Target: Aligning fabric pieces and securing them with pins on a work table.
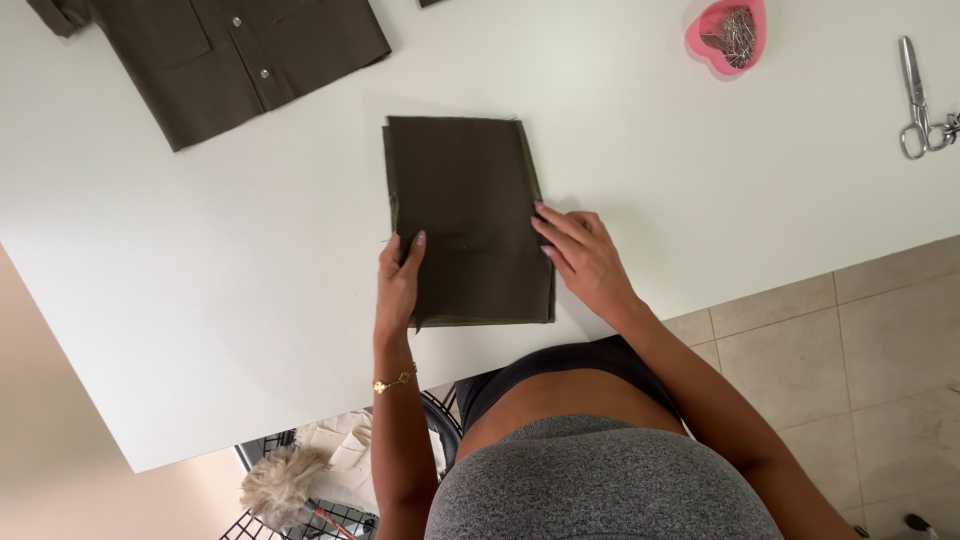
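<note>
A folded rectangle of dark olive fabric lies flat on the white table near its front edge. My left hand rests on the fabric's lower left edge, fingers together and pressing down. On the right edge lies my right hand, its fingers spread flat, fingertips touching the cloth. Neither hand grips anything. A gold bracelet circles my left wrist.
A dark olive shirt with snap buttons lies at the back left. A pink heart-shaped dish of pins and metal scissors sit at the back right. Tiled floor lies right; a feather duster in a wire basket stands below the table.
</note>
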